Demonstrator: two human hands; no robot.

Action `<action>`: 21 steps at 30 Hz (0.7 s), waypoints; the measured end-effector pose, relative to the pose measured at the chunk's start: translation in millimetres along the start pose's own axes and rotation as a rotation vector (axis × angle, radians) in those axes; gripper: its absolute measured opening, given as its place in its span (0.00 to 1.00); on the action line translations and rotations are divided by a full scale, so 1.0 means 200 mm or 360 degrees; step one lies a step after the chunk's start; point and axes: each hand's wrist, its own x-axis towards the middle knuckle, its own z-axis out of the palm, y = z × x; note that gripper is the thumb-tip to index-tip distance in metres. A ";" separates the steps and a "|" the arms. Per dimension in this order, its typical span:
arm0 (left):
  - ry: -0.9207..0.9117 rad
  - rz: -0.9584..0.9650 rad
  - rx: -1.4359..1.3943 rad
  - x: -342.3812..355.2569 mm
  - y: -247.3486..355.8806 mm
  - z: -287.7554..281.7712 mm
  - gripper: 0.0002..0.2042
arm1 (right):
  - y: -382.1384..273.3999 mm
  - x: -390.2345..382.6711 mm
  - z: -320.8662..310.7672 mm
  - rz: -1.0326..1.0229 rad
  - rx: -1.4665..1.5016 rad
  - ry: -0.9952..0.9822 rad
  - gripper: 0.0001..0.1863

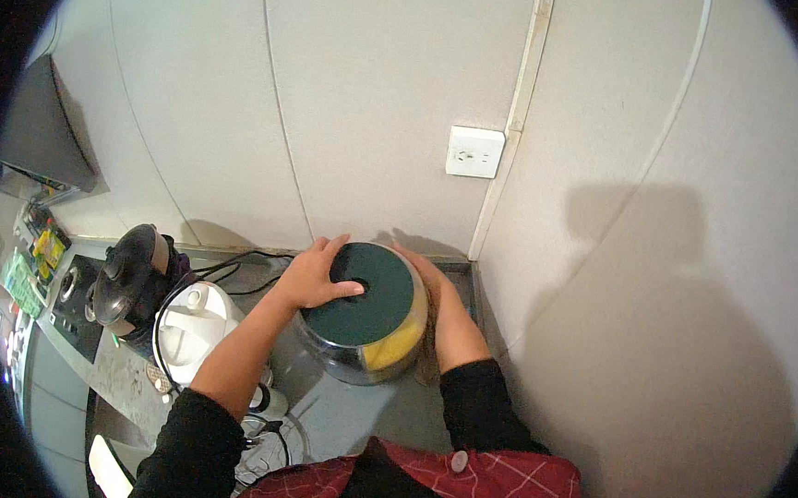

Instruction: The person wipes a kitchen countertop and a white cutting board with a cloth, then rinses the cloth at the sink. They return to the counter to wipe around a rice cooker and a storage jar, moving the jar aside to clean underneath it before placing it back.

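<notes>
A round, wide container with a flat dark green top and a shiny side stands in the corner of the counter. A yellow patch shows on its near right side. My left hand grips its left rim, with the thumb lying across the green top near a small dark spot in the middle. On the far right side my right hand presses against the container's wall; most of its fingers are hidden behind it. What kind of container it is cannot be made out.
Left of my left arm stand a white kettle-like appliance and a black cooker, with black cables running behind. A gas hob lies farther left. A white socket sits on the wall, and walls close in behind and at right.
</notes>
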 end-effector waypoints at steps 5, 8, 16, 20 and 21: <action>-0.0207 0.0195 -0.0079 0.04 0.00 -0.06 0.48 | 0.50 -0.17 -0.09 -0.0236 0.0451 0.0331 0.29; -0.0187 0.0472 -0.0036 0.12 0.04 -0.03 0.46 | 0.72 -0.23 -0.22 -0.0417 0.0519 0.0711 0.26; -0.0120 0.0834 0.0192 0.21 0.02 -0.04 0.40 | 1.08 -0.76 0.06 -0.0567 -0.1255 0.1088 0.21; 0.0227 0.0405 0.0106 0.19 -0.08 0.02 0.36 | 0.96 -0.94 0.19 -0.0446 -0.1179 0.1042 0.19; 0.0351 0.0006 -0.0002 0.12 -0.11 0.01 0.37 | 0.91 -0.94 0.15 -0.0671 -0.1099 0.1094 0.19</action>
